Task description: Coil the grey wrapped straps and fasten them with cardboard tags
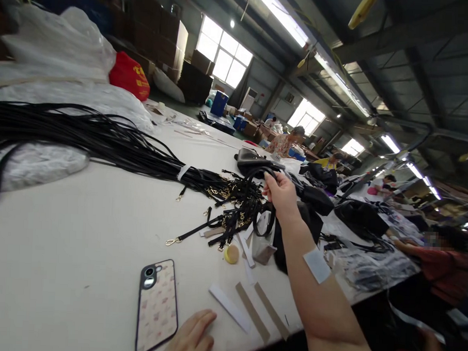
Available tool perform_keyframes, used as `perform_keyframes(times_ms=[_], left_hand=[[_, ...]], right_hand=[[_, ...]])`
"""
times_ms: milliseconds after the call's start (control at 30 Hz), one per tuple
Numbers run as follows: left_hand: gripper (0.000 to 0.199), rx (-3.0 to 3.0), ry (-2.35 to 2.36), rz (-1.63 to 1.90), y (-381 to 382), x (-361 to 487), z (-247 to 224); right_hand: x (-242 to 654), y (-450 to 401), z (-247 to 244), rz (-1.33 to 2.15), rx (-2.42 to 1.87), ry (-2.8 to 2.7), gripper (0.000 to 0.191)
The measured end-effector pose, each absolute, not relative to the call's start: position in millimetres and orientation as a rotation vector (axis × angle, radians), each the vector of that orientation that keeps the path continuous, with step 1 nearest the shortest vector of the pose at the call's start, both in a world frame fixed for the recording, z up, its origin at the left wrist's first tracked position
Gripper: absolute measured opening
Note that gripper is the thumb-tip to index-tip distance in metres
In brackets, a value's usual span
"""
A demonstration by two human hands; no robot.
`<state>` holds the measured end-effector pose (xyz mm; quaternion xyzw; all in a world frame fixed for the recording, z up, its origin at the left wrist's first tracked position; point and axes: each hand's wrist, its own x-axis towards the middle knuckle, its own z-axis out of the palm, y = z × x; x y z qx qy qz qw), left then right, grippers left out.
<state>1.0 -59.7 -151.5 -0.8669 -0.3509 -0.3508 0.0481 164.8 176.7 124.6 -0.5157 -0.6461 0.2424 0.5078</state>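
Note:
My right hand (282, 193) reaches out to a dark bag with looped black handles (271, 172), its fingers closed around a handle. To its left lies a heap of black straps with gold clasps (232, 206), tied by a white band. My left hand (194, 337) rests at the table's front edge, fingers apart and holding nothing, just right of a phone in a patterned case (158, 307). Beside it are a white strip (229, 307) and brown strips (253, 313). A round yellow item (231, 254) sits below the clasps.
The long black straps (84, 133) run across the white table (99, 237) to the left. Plastic sacks (61, 44) and a red bag (129, 77) stand behind. Black bags (360, 217) lie at right. A person (447, 262) sits at the right; others work farther back.

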Motion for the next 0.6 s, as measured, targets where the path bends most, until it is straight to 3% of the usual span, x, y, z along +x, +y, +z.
perform_keyframes(times_ms=[167, 300, 400, 600], left_hand=[[0.016, -2.872, -1.277, -1.060, -71.2, 5.2, -135.3], [0.012, -3.002, -1.433, -1.045, -73.4, 6.2, -125.4], [0.011, -3.041, -1.457, -1.081, -72.9, 6.1, -124.9], [0.012, -3.079, -1.426, -1.095, -73.4, 4.9, -121.2]], right_hand=[[139.7, 177.9, 156.6, 0.669, -0.947, -1.453, 0.023], [129.3, 206.7, 159.4, 0.832, -0.970, -1.337, 0.030], [132.2, 217.2, 138.6, 0.897, -1.197, -1.408, 0.037], [172.7, 167.4, 63.8, 0.509, -1.732, -1.896, 0.043]])
